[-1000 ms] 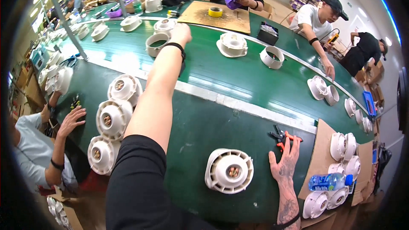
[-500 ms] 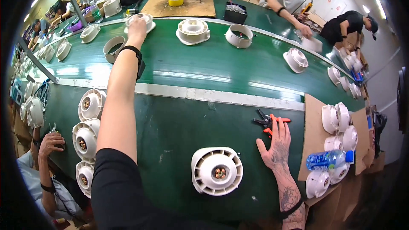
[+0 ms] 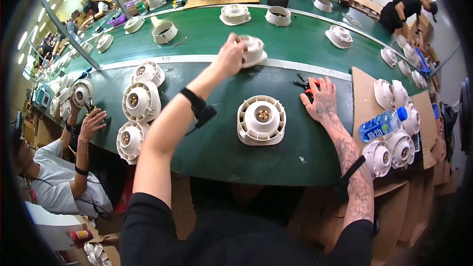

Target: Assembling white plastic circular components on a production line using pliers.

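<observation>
The green belt [image 3: 300, 39] ran along the far edge of your work table [image 3: 212, 155], and a white strip [image 3: 300, 68] lay between the two. Beyond the left edge of the table sat a co-worker [image 3: 64, 175] in a light shirt. At the table's right edge was a cardboard sheet [image 3: 362, 93], and on it stood a group of white casings [image 3: 401, 149]. Near the left edge, three stacked casings [image 3: 141, 101] formed a line, touching one another. In the middle of the table, well apart from them, the single casing [image 3: 262, 119] rested with its round opening upward.

The held casing [image 3: 252, 51] was at the far edge of the table, over the white strip, tilted and somewhat blurred; I cannot tell if its bottom touched anything. Your left hand [image 3: 229, 56] pinched it at its left rim, with the fingers bent. Your right hand [image 3: 322, 100] lay palm down near the far right corner of the table, its fingers stretched and a little spread. A blue bottle [image 3: 380, 126] was lying tilted against the group on the cardboard. The pliers [image 3: 311, 86], black with red handles, were partly under your right fingers, which did not close around them.
</observation>
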Available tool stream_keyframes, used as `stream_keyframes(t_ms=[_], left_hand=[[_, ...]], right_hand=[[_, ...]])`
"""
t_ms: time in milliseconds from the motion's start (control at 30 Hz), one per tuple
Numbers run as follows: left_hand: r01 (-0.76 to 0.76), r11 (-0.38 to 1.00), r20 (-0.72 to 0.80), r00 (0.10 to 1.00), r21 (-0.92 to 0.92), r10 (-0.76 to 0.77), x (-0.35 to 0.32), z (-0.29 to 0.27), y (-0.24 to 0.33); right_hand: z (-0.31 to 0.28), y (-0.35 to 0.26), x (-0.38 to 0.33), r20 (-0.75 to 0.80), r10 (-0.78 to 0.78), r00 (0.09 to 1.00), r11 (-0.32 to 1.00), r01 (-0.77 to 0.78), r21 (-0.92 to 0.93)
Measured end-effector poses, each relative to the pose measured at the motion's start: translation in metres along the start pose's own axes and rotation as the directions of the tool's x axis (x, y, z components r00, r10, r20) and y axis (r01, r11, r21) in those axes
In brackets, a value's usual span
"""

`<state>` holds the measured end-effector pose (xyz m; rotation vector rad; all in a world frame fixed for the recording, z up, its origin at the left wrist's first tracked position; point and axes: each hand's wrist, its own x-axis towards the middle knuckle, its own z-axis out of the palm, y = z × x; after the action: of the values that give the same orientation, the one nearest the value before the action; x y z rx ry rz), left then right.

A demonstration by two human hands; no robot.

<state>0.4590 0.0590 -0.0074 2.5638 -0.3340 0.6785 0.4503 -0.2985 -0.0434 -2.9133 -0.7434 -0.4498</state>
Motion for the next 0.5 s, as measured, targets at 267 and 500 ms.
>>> stream_keyframes(t_ms=[267,500], left_hand=[[-0.041,0.999,-0.225,0.973,0.021,0.045,-0.094,-0.007,-0.008],[0.252,0.9,-0.191,0.923,-0.355,-0.333,-0.12,-0.009,-0.02]], right_hand=[[-0.01,-0.008,-0.003,0.138,0.057,0.989,0.997,-0.063,0.037],[-0.02,-0.024,0.001,0.146,-0.024,0.989,0.991,0.043,-0.129]])
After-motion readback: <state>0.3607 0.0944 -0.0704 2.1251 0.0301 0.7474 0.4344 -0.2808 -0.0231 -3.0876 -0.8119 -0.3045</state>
